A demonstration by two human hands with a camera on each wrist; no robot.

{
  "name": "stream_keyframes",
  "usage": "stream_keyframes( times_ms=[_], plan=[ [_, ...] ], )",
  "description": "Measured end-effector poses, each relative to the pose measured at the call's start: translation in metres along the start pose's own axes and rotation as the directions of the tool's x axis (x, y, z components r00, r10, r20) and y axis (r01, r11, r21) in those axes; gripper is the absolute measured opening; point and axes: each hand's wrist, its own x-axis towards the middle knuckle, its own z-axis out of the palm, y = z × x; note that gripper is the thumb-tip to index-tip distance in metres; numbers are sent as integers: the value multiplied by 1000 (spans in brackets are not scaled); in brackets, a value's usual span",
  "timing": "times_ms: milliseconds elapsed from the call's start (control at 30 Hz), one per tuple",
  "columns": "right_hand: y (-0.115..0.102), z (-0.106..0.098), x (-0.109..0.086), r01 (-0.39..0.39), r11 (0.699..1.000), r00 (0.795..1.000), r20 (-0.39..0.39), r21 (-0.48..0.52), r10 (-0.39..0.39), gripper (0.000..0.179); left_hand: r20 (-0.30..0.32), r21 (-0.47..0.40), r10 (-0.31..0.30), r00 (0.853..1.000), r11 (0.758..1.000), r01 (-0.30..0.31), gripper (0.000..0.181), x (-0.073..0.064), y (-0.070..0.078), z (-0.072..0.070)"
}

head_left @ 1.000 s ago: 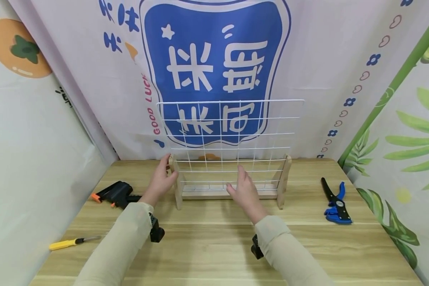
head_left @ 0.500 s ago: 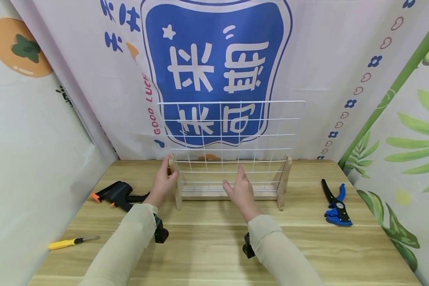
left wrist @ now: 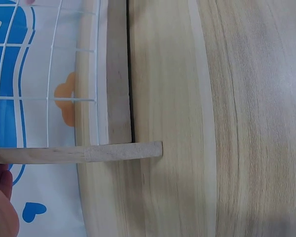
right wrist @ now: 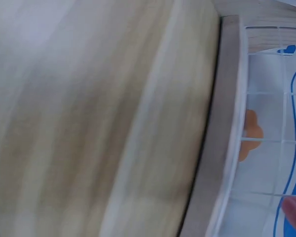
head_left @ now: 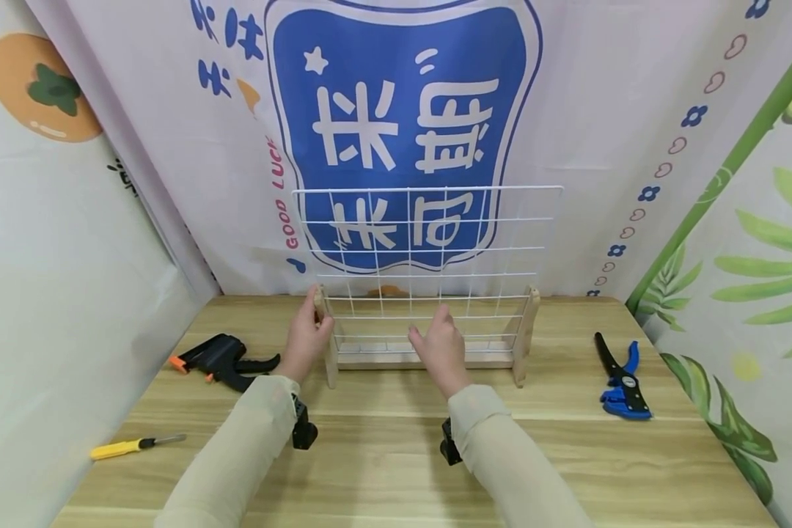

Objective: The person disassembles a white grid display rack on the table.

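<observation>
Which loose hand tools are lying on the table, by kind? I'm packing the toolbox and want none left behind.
Yellow-handled screwdriver: 1
Black clamp with an orange tip: 1
Blue-handled cutter: 1
Total: 3

All three lie on the wooden table, apart from the white wire grid in its wooden stand.

Both arms stretched forward, in light beige sleeves, each wrist with a black camera. Left hand curled, fingers gripping. Right hand relaxed, fingers nearly straight, pointing forward.
</observation>
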Motion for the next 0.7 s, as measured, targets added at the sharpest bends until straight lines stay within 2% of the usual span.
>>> stream_keyframes(
  times_ms=[200,367,700],
  plan=[
    [-6,-4,4,-45,999,999,9,13,45,54,-21,-26,-8,1000,1000,7,59,-1,3,4],
    [-10,-6,7,-102,994,994,30,-25,103,57,-21,9,3,1000,1000,-3,58,0,0,4],
    [-16,-5,12,-224,974,969,104,13,222,62,-24,13,5,1000,1000,-4,60,-1,-1,3]
  ],
)
